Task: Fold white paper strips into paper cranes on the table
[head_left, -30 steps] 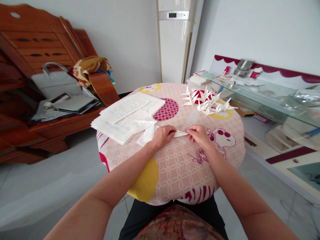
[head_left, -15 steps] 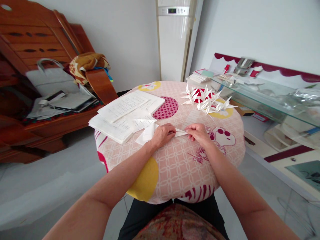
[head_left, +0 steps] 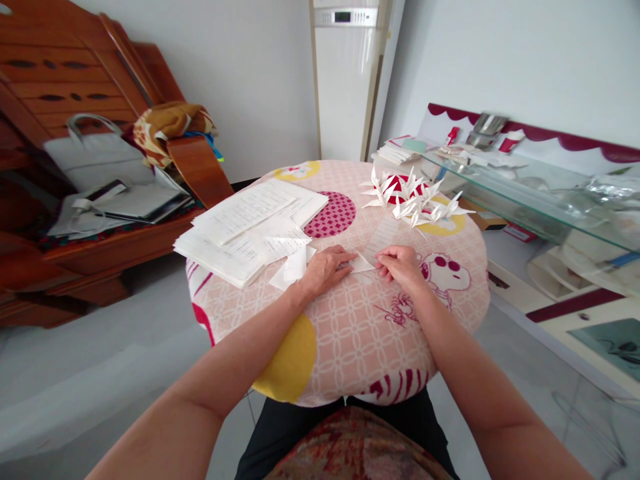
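A small folded piece of white paper (head_left: 362, 264) lies on the round table between my two hands, narrowing to a point on the right. My left hand (head_left: 327, 269) grips its left part against the cloth, with the fingers closed over it. My right hand (head_left: 401, 265) is curled at the pointed right end, thumb and forefinger pinched together at the tip. More folded white paper (head_left: 296, 265) rests beside my left wrist. Beyond my right hand, several white folded-paper cranes (head_left: 413, 200) stand in a cluster.
A pile of printed sheets (head_left: 240, 233) covers the table's left side. The patterned tablecloth (head_left: 350, 333) drapes over the edge. To the right stands a glass-topped cabinet (head_left: 525, 193) with clutter; to the left, a wooden bench (head_left: 125, 243) holds a bag and a laptop-like device.
The folded paper shows a wider, flatter face than before. My left fingers have stretched out a little over it, and my right hand has shifted slightly right.
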`<state>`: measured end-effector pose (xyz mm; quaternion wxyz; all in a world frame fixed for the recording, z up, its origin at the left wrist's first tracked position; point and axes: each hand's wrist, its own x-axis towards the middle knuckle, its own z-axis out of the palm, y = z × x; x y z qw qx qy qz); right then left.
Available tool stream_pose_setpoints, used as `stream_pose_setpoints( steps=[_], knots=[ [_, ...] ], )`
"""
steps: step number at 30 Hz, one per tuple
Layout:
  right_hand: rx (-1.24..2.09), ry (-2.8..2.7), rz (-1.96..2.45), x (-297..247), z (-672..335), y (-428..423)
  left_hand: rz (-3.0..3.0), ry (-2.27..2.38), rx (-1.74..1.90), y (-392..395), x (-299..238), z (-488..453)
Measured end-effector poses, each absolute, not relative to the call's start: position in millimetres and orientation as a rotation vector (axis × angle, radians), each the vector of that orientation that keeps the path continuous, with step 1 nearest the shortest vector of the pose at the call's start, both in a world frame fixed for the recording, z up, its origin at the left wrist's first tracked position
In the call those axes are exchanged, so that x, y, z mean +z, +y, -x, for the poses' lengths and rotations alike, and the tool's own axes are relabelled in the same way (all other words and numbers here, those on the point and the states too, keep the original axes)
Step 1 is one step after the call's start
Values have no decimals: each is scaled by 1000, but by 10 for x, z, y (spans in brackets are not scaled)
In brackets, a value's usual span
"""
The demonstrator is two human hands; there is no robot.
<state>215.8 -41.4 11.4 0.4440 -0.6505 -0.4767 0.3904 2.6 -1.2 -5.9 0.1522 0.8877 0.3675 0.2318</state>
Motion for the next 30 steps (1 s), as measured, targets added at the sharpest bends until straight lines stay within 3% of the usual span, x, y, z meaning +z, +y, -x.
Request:
stream_pose_setpoints(
  steps=[18, 30],
  knots=[
    [1104, -1088, 1525, 164, -2140, -460, -2728, 1021, 575, -32, -72, -28],
    [877, -1368, 1651, 33, -2143, -378, -2742, 1041, 577, -48, -64, -36]
  ],
)
